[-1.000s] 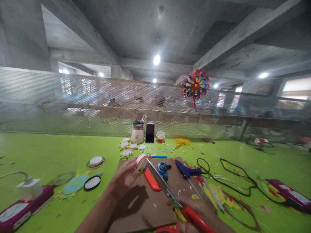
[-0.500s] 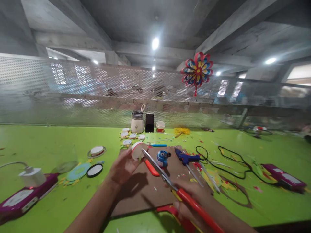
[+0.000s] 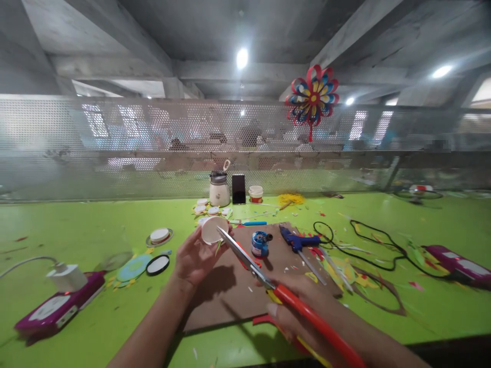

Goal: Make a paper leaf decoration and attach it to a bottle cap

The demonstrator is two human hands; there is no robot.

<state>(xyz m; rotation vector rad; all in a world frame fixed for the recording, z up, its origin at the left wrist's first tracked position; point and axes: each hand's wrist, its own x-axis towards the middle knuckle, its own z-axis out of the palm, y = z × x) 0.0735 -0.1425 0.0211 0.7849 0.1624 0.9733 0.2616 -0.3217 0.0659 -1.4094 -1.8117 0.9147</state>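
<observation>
My left hand (image 3: 199, 258) is closed around a small white round paper piece (image 3: 214, 230), which looks like the cut-down bottom of a paper cup. It is held above the brown board (image 3: 215, 306), with its round face towards me. My right hand (image 3: 295, 306) grips large scissors (image 3: 314, 322) with red and yellow handles. The scissor tips lie at the right part of the round piece; whether they are cutting is unclear. A thin greenish strip hangs below it. Just right of the blades, a blue jar (image 3: 260, 245) with a dark nozzle-like part stands on the board.
Right of the jar lies a blue glue gun (image 3: 299, 239), its black cord (image 3: 368, 250) running to a purple power strip (image 3: 456, 260). Another purple strip (image 3: 57, 306) is at left, near a black ring (image 3: 157, 265). Flask (image 3: 219, 191), phone (image 3: 238, 189) and cup (image 3: 255, 194) stand behind.
The round paper piece has turned in my left hand, so its red-edged side no longer shows and its face does. The scissor tips stay against it. The view has shifted slightly.
</observation>
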